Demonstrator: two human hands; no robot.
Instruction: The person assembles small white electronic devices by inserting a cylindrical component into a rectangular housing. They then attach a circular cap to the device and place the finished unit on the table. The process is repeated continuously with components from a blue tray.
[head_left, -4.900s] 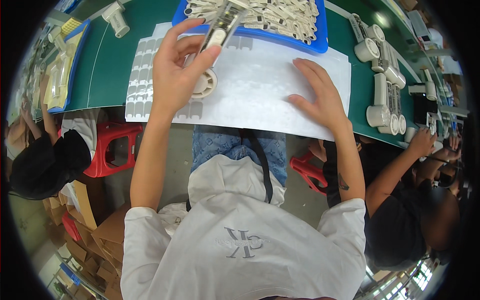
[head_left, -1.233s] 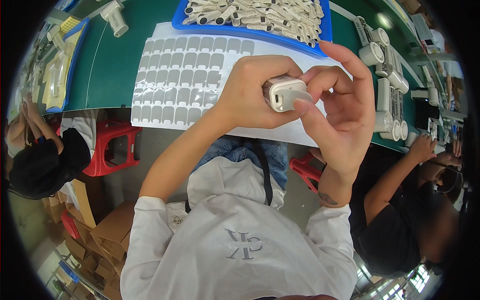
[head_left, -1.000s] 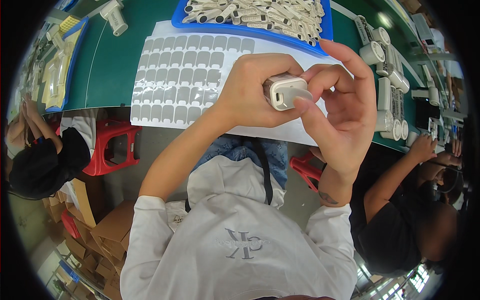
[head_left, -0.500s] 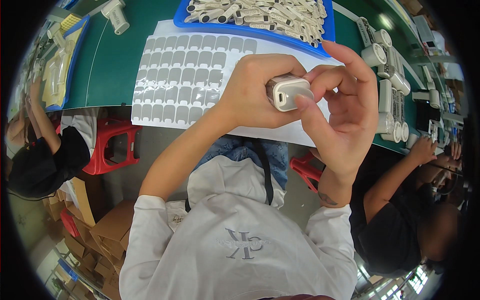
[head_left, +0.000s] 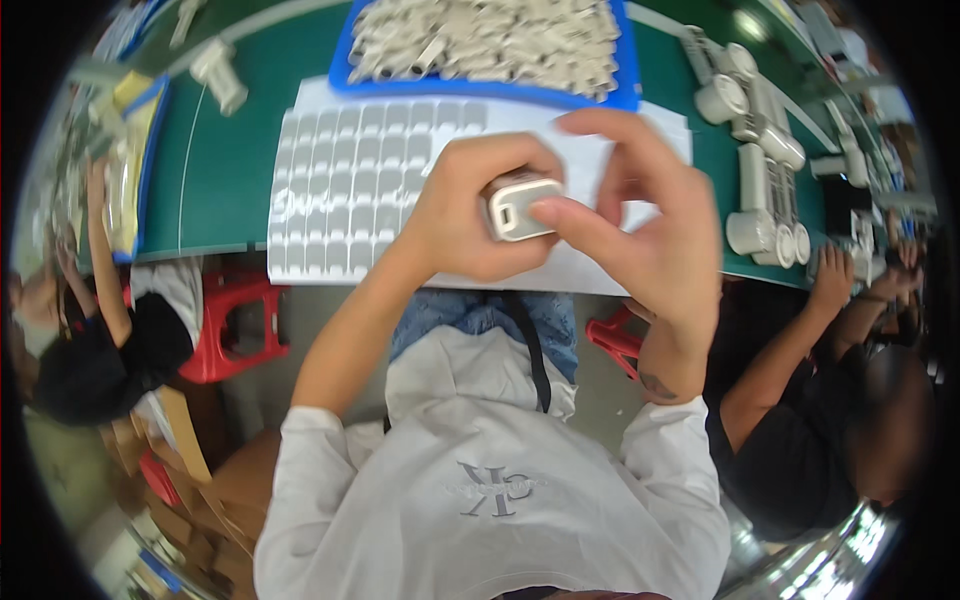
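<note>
My left hand [head_left: 455,205] is wrapped round a small white plastic device [head_left: 521,232], its end turned up toward me. A grey label [head_left: 526,200] covers that end face and surrounds a small pale-rimmed slot. The thumb of my right hand [head_left: 665,230] presses on the label. Its other fingers are spread apart, slightly blurred, and hold nothing. Beneath both hands lies a white backing sheet [head_left: 350,265] with rows of grey notched labels [head_left: 365,150]; the top row's right part is bare. The device's body is mostly hidden inside my left hand.
A blue tray [head_left: 630,95] heaped with small off-white parts [head_left: 500,45] stands beyond the sheet. White cylindrical devices [head_left: 750,230] are grouped at right on the green table [head_left: 225,170]. Another white device [head_left: 220,75] lies far left. Co-workers sit on both sides, near red stools [head_left: 235,330].
The grey label, earlier pinched at its edge by my right fingers, now lies against the device's end under my thumb. My right fingers have spread. Both hands and the device shifted left.
</note>
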